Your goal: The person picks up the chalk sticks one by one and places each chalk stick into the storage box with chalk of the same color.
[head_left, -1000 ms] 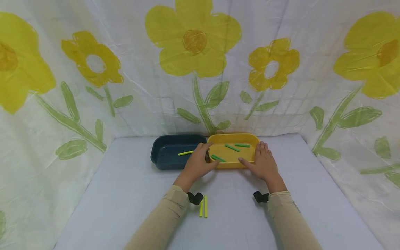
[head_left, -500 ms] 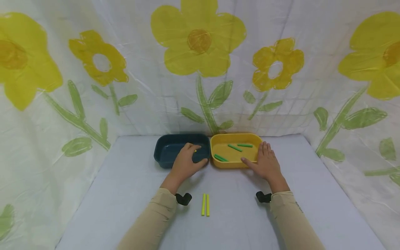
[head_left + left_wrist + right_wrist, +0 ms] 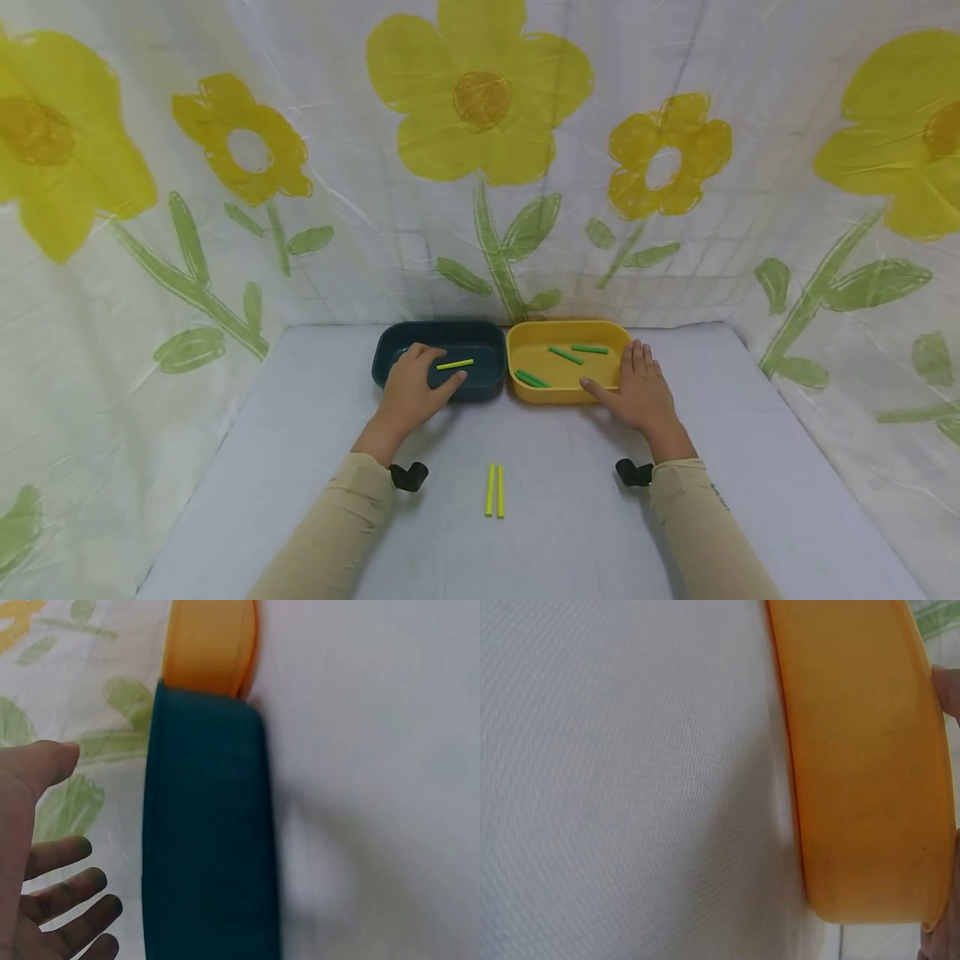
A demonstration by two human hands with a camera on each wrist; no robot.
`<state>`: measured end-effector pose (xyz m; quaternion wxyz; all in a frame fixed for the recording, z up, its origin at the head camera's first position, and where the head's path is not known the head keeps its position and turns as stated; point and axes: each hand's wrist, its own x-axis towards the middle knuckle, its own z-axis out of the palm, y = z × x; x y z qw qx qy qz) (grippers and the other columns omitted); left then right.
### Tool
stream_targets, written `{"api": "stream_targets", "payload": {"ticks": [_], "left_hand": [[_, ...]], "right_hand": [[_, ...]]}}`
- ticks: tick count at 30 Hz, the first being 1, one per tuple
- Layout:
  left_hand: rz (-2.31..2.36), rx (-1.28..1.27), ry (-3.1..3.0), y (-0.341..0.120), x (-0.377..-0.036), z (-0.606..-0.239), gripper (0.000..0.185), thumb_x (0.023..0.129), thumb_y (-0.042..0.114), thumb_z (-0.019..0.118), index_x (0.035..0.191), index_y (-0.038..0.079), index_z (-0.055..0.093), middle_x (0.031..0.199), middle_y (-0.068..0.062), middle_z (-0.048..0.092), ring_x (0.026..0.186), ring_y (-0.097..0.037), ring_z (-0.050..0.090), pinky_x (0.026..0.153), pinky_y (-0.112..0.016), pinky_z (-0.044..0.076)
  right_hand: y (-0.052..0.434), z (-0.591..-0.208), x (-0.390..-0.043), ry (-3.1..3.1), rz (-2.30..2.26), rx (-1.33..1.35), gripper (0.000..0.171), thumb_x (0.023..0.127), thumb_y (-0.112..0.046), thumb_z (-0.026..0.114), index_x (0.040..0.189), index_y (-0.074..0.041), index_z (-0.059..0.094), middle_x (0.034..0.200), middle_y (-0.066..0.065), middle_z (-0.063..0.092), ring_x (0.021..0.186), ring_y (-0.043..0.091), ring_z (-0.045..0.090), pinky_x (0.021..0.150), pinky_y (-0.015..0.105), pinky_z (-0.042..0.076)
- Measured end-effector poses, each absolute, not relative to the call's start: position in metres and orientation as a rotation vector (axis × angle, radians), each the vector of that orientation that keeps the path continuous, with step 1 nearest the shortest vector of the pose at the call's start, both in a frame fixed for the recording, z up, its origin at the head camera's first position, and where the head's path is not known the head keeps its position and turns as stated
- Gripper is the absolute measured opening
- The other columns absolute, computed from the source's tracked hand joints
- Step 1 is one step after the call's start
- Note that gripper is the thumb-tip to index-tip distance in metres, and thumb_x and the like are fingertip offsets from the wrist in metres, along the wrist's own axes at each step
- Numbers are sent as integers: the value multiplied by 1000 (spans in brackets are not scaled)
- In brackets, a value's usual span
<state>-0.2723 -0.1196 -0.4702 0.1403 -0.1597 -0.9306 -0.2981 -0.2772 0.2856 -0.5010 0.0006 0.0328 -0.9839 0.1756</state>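
Observation:
My left hand (image 3: 412, 387) is over the left part of the dark blue tray (image 3: 487, 390), its fingers spread and relaxed with nothing between them. In the left wrist view the fingers (image 3: 71, 889) stand apart from the blue tray's side. A yellow stick (image 3: 455, 364) lies in that tray, just right of the fingers. My right hand (image 3: 637, 396) rests at the right end of the yellow tray (image 3: 555, 397), fingers straight along its outside and thumb at the front rim. Several green sticks (image 3: 566, 356) lie inside the yellow tray.
Two yellow sticks (image 3: 490, 490) lie side by side on the white table (image 3: 562, 533) in front of the trays. The trays stand next to each other near a white curtain (image 3: 360, 250) printed with yellow flowers.
My left hand has moved left, from the yellow tray's left end to the blue tray's left part. The yellow stick in the blue tray now shows fully. My right hand stays at the yellow tray.

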Motion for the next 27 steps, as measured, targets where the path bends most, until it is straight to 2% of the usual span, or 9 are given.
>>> {"api": "stream_targets", "payload": {"ticks": [9, 17, 24, 27], "left_hand": [[-783, -377, -2634, -149, -277, -481, 80, 101, 59, 64, 150, -4, 54, 145, -24, 59, 134, -44, 59, 113, -63, 46], [-678, -297, -2634, -171, -282, -491, 92, 101, 61, 62, 153, -13, 45, 153, -34, 48, 136, -52, 54, 114, -65, 46], [-599, -220, -2760, -180, -287, -500, 113, 97, 71, 61, 158, -18, 28, 166, -39, 27, 156, -56, 27, 124, -66, 32], [-581, -192, -2810, -182, -288, -502, 124, 93, 78, 60, 160, -19, 22, 167, -40, 22, 158, -55, 22, 126, -66, 30]], "right_hand": [[285, -502, -279, -3089, 555, 103, 130, 94, -88, 41, 164, 13, -5, 174, 33, -7, 163, 51, -6, 132, 64, 2], [286, -502, -277, -3080, 567, 93, 130, 94, -88, 41, 164, 12, -4, 174, 33, -7, 163, 50, -6, 132, 64, 2], [285, -502, -277, -3086, 579, 91, 130, 94, -88, 40, 164, 12, -5, 174, 32, -9, 163, 49, -7, 132, 63, 0], [285, -502, -277, -3085, 572, 88, 130, 94, -88, 41, 164, 12, -4, 174, 32, -8, 163, 50, -6, 132, 63, 1]]}}
